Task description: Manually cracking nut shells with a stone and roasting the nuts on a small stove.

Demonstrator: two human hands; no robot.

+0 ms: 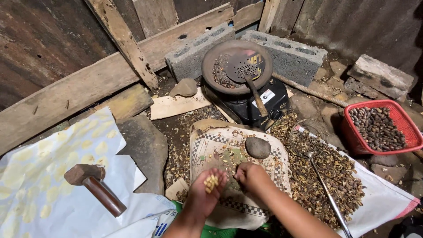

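Head view: your left hand [206, 191] cups pale yellow kernels [211, 181], palm up. Your right hand [249, 175], fingers pinched narrow, touches the patterned cloth [273, 152] just beside them, nearer the round stone [258, 147].

dirt floor [176, 128] under me, littered with shell bits. on it, a white sheet with yellow blotches [48, 176] on the left, a wooden mallet [94, 187] lying on that. flat grey stone [147, 150] beside it, a patterned checkered cloth [238, 150] in front of me with a round stone [258, 147] sitting on top. to the right, a white sack [379, 198] spread under a heap of nut shells [330, 176], wire skimmer [310, 141] resting there. red basket [383, 128] of dark nuts far right. black stove [251, 105] and two concrete blocks [286, 55] up ahead.
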